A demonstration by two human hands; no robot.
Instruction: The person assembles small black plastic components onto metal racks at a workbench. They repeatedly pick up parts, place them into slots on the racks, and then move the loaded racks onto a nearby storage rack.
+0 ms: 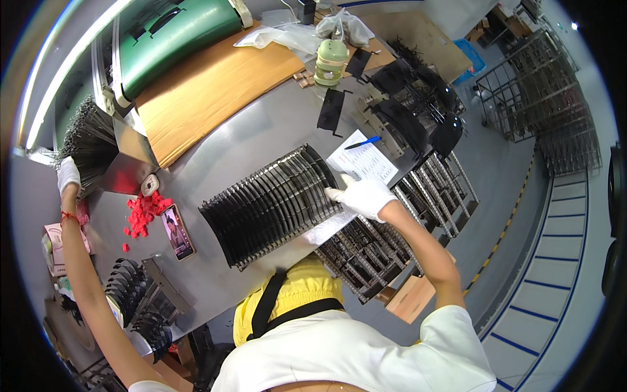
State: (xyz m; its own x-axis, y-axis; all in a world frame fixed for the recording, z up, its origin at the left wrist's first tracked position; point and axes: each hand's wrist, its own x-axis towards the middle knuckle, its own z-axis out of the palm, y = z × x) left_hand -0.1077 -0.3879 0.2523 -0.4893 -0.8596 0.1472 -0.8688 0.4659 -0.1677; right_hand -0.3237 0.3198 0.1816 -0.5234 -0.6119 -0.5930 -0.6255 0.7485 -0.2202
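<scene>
A long row of curved black slatted parts (268, 208) stands packed side by side across the middle of the grey metal table. At its right end is my right hand (364, 197), in a white glove, with the fingertips apart and touching or very close to the last part. My left hand (68, 175), also gloved in white, reaches far out to the left. It is against a dense bundle of thin metal rods (91, 134) that stand in a shiny metal holder (132, 162). Its fingers are mostly hidden, so their grip does not show.
Small red pieces (147, 212) lie beside a phone (177, 232). A paper sheet (363, 160) carries a blue pen (362, 142). Farther back are a green bottle (331, 62), cardboard (215, 88) and black parts (398, 121). Metal racks (366, 255) adjoin the right edge.
</scene>
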